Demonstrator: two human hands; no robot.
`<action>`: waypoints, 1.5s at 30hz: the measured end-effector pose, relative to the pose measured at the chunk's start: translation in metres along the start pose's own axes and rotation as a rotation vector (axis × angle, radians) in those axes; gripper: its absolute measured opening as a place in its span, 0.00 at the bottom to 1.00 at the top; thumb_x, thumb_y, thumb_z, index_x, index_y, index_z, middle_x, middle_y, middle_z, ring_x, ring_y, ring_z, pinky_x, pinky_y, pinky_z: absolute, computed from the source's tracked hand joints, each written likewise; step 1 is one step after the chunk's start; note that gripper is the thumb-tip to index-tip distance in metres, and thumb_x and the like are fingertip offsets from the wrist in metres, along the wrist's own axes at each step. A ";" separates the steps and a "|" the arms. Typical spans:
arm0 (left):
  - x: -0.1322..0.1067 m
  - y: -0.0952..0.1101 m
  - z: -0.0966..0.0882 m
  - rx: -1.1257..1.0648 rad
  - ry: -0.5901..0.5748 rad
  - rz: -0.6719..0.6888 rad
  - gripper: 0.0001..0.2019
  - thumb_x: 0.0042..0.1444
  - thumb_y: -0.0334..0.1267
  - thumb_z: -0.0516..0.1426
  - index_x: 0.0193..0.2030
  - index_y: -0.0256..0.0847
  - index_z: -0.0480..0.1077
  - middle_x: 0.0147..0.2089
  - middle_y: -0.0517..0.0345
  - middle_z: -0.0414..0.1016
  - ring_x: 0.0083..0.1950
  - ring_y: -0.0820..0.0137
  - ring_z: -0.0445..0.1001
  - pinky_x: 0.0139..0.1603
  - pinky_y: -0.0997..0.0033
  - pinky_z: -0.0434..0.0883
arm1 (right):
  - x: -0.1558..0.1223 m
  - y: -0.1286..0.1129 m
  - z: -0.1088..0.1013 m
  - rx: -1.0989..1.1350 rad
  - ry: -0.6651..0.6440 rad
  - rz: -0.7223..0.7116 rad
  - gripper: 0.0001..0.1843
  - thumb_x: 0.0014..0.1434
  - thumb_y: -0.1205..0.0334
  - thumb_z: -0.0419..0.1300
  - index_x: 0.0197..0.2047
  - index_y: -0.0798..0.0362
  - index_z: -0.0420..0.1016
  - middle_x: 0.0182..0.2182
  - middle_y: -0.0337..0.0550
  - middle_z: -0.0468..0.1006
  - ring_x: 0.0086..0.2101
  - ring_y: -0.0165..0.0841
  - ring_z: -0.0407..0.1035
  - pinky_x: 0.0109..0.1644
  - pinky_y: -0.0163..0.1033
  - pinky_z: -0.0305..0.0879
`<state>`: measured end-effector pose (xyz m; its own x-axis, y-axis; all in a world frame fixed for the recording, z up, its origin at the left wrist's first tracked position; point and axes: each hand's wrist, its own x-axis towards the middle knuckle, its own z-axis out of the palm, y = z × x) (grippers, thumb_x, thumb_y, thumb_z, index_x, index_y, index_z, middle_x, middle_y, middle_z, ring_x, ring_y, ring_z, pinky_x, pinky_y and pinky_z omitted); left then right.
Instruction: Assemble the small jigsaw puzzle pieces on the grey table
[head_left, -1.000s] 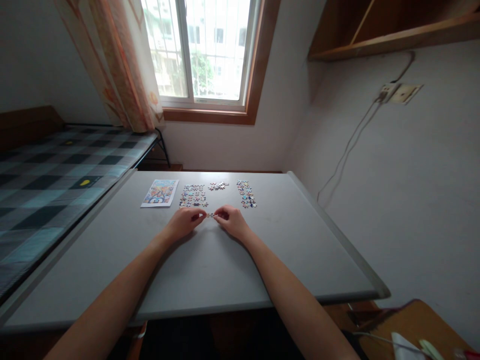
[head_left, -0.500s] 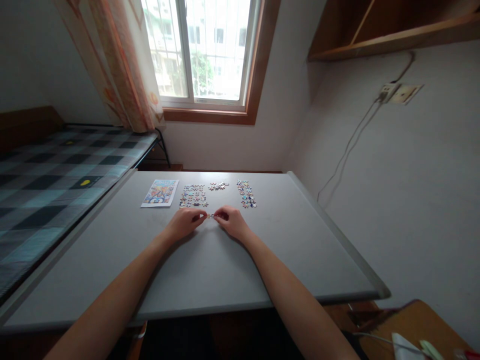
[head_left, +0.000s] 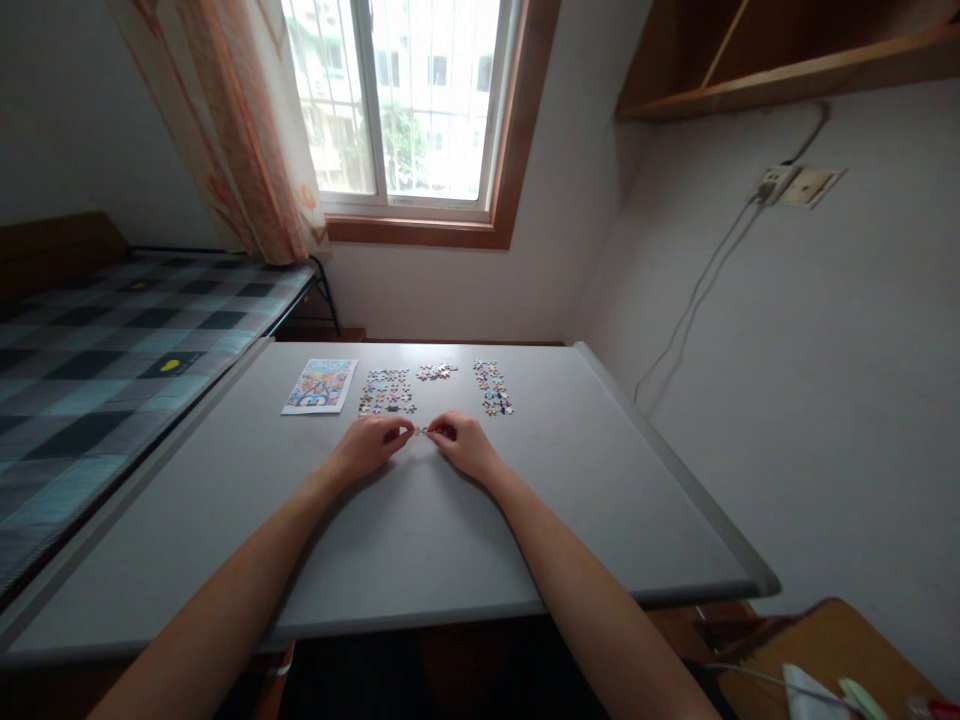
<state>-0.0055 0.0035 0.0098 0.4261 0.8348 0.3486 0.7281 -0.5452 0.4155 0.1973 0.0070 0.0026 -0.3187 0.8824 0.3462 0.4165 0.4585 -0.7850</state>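
My left hand [head_left: 370,444] and my right hand [head_left: 463,441] face each other low over the table, fingertips pinched. Between them are small jigsaw puzzle pieces [head_left: 421,431], mostly covered by my fingers; whether they are joined I cannot tell. Just beyond my left hand lie rows of loose puzzle pieces [head_left: 387,390]. Farther back is a small heap of pieces [head_left: 435,372]. Another block of pieces [head_left: 493,388] is laid out past my right hand. A colourful picture sheet [head_left: 321,386] lies flat to the left of the rows.
The grey table [head_left: 420,550] has raised edges along its sides. A bed with a checked cover [head_left: 172,320] stands at the left, a white wall [head_left: 825,400] at the right. A wooden stool or chair seat [head_left: 847,640] with items on it is at lower right.
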 end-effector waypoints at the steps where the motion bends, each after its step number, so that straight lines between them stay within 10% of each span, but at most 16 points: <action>1: 0.000 0.000 0.000 -0.001 0.001 -0.001 0.11 0.58 0.41 0.53 0.37 0.42 0.77 0.22 0.63 0.71 0.23 0.75 0.65 0.27 0.77 0.60 | 0.000 0.000 0.000 0.000 0.000 0.000 0.02 0.53 0.67 0.61 0.31 0.56 0.76 0.25 0.39 0.73 0.27 0.27 0.64 0.34 0.33 0.61; 45: -0.001 -0.003 0.002 0.006 0.007 0.013 0.09 0.57 0.39 0.55 0.37 0.42 0.76 0.21 0.63 0.70 0.22 0.77 0.64 0.27 0.78 0.59 | -0.001 0.000 0.001 0.036 -0.007 0.030 0.05 0.53 0.66 0.59 0.33 0.56 0.75 0.24 0.37 0.71 0.26 0.27 0.63 0.33 0.32 0.60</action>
<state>-0.0071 0.0045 0.0068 0.4317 0.8274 0.3594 0.7257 -0.5551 0.4064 0.1968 0.0063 0.0017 -0.3130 0.8947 0.3188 0.3950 0.4278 -0.8130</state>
